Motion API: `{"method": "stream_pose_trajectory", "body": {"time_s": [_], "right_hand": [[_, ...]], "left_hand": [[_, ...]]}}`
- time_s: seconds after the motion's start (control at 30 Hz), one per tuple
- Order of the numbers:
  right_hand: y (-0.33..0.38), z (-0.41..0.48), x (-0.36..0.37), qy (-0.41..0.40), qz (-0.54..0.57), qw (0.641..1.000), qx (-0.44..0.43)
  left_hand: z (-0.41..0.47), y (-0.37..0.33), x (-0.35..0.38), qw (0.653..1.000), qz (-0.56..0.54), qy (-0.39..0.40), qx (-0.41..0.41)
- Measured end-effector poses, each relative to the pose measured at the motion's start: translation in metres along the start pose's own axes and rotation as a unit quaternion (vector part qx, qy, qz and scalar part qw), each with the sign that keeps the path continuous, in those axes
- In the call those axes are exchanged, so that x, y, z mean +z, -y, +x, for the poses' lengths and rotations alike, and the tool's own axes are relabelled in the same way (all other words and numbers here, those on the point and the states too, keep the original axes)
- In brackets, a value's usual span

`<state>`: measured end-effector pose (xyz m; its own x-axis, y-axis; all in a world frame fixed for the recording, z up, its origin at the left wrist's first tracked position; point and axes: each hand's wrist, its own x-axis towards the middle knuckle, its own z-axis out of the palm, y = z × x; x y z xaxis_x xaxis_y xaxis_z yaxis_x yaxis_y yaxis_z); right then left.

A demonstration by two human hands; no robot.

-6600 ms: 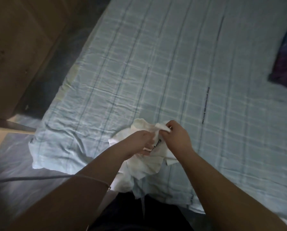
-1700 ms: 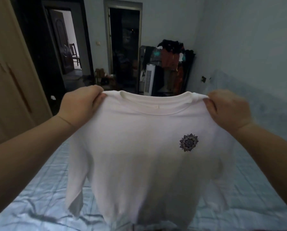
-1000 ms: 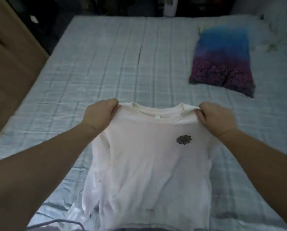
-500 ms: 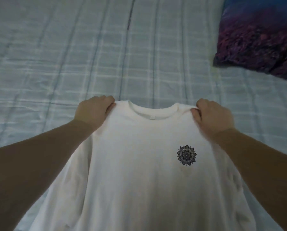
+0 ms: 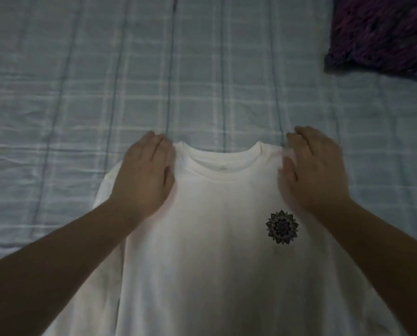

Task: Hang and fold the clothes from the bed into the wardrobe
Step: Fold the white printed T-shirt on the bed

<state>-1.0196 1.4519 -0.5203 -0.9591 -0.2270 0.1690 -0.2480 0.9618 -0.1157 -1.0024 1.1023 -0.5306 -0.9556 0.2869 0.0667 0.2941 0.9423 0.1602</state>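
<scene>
white T-shirt is laid flat on near part of checked bed sheet | left hand is spread flat on its left shoulder | right hand is spread flat on right shoulder | purple cloth is seen far right

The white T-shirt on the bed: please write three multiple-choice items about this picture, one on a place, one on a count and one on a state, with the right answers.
1. Where does the purple cloth lie from the white T-shirt?
A) under it
B) beyond it, to the right, apart
C) on its left sleeve

2. How often does the flower print show on the T-shirt?
A) never
B) once
C) three times

3. How are the left hand and the right hand?
A) open, fingers straight, on the shoulders
B) gripping a hanger
C) clenched as fists, off the shirt

Answers:
1 B: the cloth sits at the upper right on the checked sheet, clear of the shirt.
2 B: a single print is on the chest.
3 A: both palms lie flat beside the collar.
</scene>
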Motion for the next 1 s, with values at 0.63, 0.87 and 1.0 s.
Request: {"method": "stream_pose_trajectory", "body": {"time_s": [0.63,0.87,1.0], "right_hand": [[0.033,-0.034,0.04,0.169,-0.046,0.983,0.049],[0.085,-0.06,0.007,0.132,-0.003,0.991,0.019],[0.163,-0.101,-0.003,0.146,0.051,0.985,-0.071]], "left_hand": [[-0.026,-0.044,0.039,0.985,0.028,0.137,-0.1],[-0.101,-0.044,-0.012,0.986,-0.079,0.078,-0.124],[-0.196,-0.028,-0.028,0.978,-0.126,0.046,-0.159]]}}
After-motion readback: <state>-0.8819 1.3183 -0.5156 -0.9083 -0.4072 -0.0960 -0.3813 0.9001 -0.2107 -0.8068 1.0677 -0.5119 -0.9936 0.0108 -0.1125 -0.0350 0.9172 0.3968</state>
